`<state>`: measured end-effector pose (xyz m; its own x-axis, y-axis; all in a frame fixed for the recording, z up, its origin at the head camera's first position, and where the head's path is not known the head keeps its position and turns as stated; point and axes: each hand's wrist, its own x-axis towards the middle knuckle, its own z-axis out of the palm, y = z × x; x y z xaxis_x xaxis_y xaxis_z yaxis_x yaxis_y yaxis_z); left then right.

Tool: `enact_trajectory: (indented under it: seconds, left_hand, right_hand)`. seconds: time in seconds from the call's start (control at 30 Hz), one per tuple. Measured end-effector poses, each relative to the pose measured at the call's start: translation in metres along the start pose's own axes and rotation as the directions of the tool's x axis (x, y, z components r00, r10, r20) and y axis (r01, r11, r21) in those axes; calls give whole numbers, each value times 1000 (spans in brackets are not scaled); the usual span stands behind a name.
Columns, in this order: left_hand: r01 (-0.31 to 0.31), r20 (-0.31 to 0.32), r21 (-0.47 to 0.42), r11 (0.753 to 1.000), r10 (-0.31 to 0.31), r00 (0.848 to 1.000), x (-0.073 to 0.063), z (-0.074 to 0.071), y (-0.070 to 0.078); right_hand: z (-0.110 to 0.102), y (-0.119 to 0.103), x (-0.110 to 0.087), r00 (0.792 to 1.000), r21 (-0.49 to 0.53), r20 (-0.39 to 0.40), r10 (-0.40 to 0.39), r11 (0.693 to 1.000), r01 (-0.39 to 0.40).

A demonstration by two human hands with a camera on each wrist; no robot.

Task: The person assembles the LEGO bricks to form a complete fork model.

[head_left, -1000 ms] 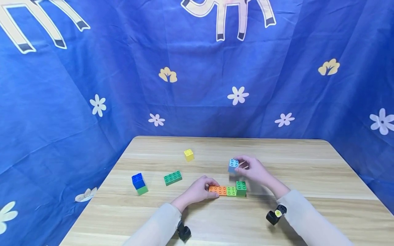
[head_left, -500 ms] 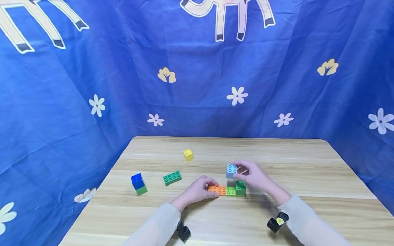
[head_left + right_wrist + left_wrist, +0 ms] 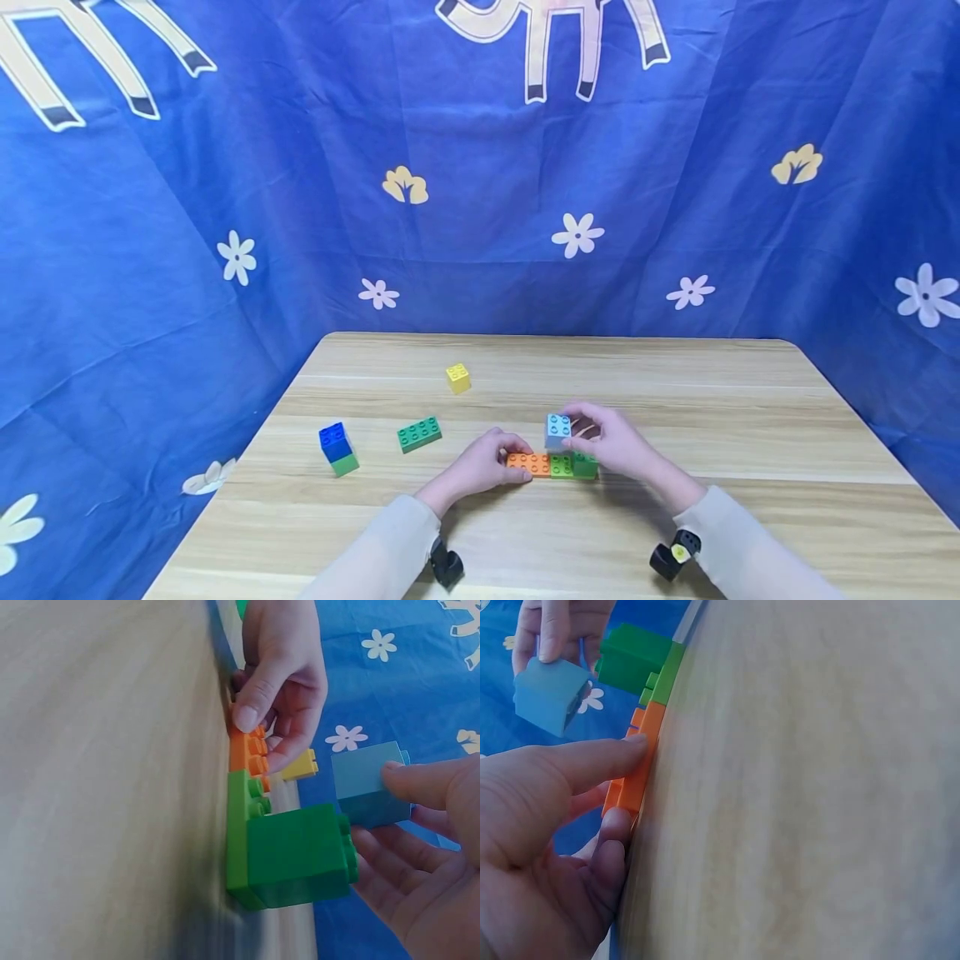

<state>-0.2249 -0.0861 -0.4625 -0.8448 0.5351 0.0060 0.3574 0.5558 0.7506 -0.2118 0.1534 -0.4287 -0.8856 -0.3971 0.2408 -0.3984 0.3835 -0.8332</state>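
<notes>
My left hand (image 3: 486, 463) pinches the flat orange brick (image 3: 642, 769) between thumb and fingers, down on the table. End to end with it lies a flat lime green brick (image 3: 238, 825), whose far right part carries a taller green block (image 3: 300, 855). Between thumb and fingers of my right hand (image 3: 611, 437) is a light blue block (image 3: 371, 784), studs up. It hangs above the row, just left of the green block, and overlaps the back edge of the lime brick in the head view. The wrist views show a gap beneath the blue block.
On the wooden table (image 3: 712, 400), a green eight-stud brick (image 3: 420, 434) lies left of the row. Farther left, a dark blue block (image 3: 334, 441) sits on a light green one (image 3: 346, 464). A yellow block (image 3: 458, 378) stands at the back. A blue curtain (image 3: 480, 250) hangs behind.
My right hand has brought the light blue block toward me and slightly left, from behind the row to over the lime brick. The left hand stays on the orange brick.
</notes>
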Motion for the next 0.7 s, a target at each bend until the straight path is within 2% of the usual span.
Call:
enact_trajectory:
  seconds: [0.3,0.7]
  left_hand:
    - [-4,-5,13,1000,4,1000,0,0,2]
    - [20,8,6,1000,-20,1000,0,0,1]
  right_hand:
    - [7,6,-7,999,-60,43,-12,998,15]
    - [13,10,-10,997,-91,68,33,996,-26]
